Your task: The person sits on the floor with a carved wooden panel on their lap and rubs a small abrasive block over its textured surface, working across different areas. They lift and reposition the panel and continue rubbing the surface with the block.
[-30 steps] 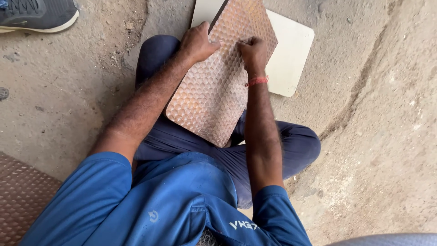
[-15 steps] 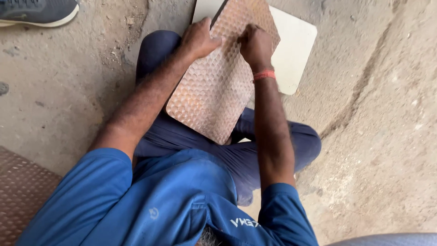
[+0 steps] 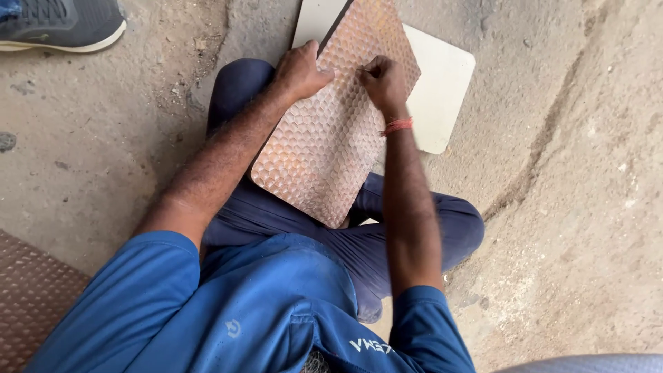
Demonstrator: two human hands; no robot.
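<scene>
The floor (image 3: 580,207) is rough, bare concrete, grey-brown and dusty, with dirt and small grit scattered near its top edge. A long crack or seam curves down the right side of it. Light is even and soft, like daylight, with only faint shadows. A grey sports shoe with a pale sole (image 3: 59,24) rests on the floor at the top left corner. At the bottom left corner lies a brown mat with a raised, dimpled pattern (image 3: 31,304). A pale grey rounded edge (image 3: 594,362) shows at the bottom right corner.
</scene>
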